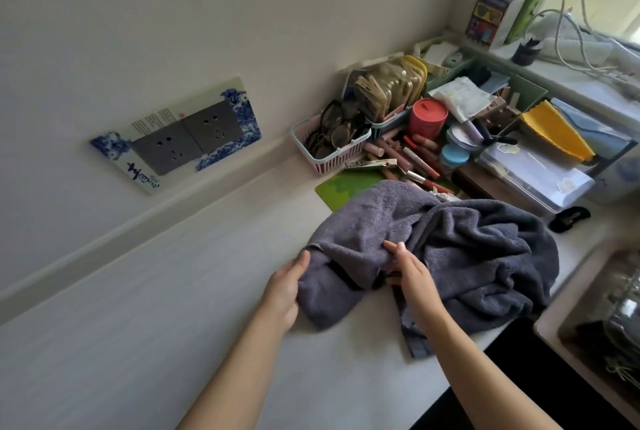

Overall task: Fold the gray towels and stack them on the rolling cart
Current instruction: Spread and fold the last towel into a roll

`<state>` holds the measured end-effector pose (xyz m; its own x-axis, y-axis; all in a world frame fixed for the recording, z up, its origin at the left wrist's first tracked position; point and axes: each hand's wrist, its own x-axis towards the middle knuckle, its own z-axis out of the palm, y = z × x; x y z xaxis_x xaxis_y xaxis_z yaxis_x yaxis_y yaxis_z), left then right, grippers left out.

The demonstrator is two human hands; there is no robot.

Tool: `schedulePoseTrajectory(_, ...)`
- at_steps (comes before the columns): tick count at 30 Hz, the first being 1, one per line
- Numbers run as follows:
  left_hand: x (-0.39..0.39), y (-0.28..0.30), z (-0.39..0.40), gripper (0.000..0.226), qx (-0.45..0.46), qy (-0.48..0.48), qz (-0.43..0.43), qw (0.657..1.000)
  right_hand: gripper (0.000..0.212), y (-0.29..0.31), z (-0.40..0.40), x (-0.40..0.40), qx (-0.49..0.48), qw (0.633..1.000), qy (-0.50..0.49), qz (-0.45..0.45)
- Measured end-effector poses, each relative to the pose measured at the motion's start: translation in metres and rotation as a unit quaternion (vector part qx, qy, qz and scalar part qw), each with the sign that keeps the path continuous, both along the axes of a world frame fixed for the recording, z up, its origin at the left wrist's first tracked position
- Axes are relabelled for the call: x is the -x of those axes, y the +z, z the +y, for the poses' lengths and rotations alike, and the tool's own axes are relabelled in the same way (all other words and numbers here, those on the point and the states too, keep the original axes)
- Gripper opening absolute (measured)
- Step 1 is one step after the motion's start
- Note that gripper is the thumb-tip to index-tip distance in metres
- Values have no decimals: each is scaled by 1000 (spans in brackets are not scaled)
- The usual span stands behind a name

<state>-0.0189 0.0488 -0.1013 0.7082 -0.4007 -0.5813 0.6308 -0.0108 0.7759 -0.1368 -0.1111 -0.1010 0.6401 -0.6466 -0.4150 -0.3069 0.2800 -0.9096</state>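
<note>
A crumpled heap of gray towels point(460, 249) lies on the white desk point(156, 308), its right part hanging toward the desk's front edge. My left hand point(285, 285) grips the heap's left end, thumb on top and fingers under the cloth. My right hand point(408, 268) rests on the middle of the heap, its fingers pinching a fold of the towel. How many towels make up the heap cannot be told. No rolling cart is in view.
Behind the towels lie a green mat point(349, 187), a pink basket of glasses point(334, 147), a red tin point(427, 117), lipsticks, clear boxes with papers point(533, 176) and a black hair clip point(569, 218). Wall sockets point(187, 136) are at the left. A gap opens at the lower right.
</note>
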Motion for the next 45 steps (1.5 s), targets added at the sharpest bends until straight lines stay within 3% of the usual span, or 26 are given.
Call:
schedulePoseTrajectory(4, -20, 34, 31, 26, 34, 78, -37, 996, 40, 21, 15, -18, -3, 1000, 7, -28)
schedulePoseTrajectory(16, -25, 113, 215, 29, 1, 261, -124, 957, 34, 81, 163, -95, 26, 974, 194, -113)
schedulePoseTrajectory(23, 1, 147, 330, 32, 52, 349, -94, 931, 27, 84, 274, -107, 60, 930, 321, -167)
schedulePoseTrajectory(28, 23, 147, 401, 31, 43, 409, -66, 909, 22, 55, 331, -89, 171, 872, 448, -95)
schedulePoseTrajectory(32, 44, 137, 463, 34, 59, 458, -41, 886, 21, 31, 370, -56, 198, 829, 521, -41)
schedulePoseTrajectory(36, 54, 129, 502, 45, 69, 472, -28, 878, 16, 22, 397, -46, 185, 834, 519, -24)
schedulePoseTrajectory(39, 55, 128, 524, 41, 78, 484, -36, 871, 9, 16, 413, -50, 202, 837, 507, -31)
schedulePoseTrajectory(43, 52, 132, 544, 39, 84, 488, -49, 867, 16, 11, 429, -58, 246, 810, 531, -32)
schedulePoseTrajectory(45, 49, 133, 551, 37, 84, 493, -52, 864, 8, 12, 437, -62, 264, 806, 528, -27)
